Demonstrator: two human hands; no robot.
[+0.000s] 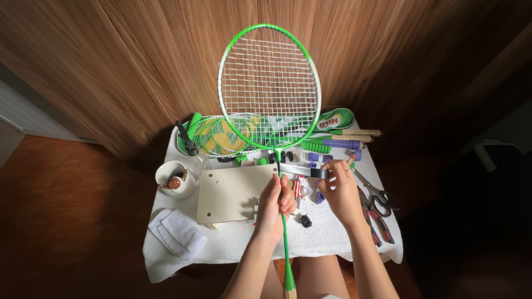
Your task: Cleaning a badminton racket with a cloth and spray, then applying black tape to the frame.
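A green racket (270, 83) is held upright over the tabletop (332, 232), its shaft gripped by the left hand (275, 207). A strip of what seems dark tape (303, 171) is pinched by the right hand (339, 194) and stretched across the shaft; wrapping appears under way, so steady tension is needed.

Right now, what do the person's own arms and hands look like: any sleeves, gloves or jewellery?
Both forearms are bare, with no sleeves in view. The left hand wears no glove and no jewellery that I can see. The right hand is also ungloved, with what looks like a thin ring on one finger; it is too small to be sure. No watch or bracelet shows on either wrist.
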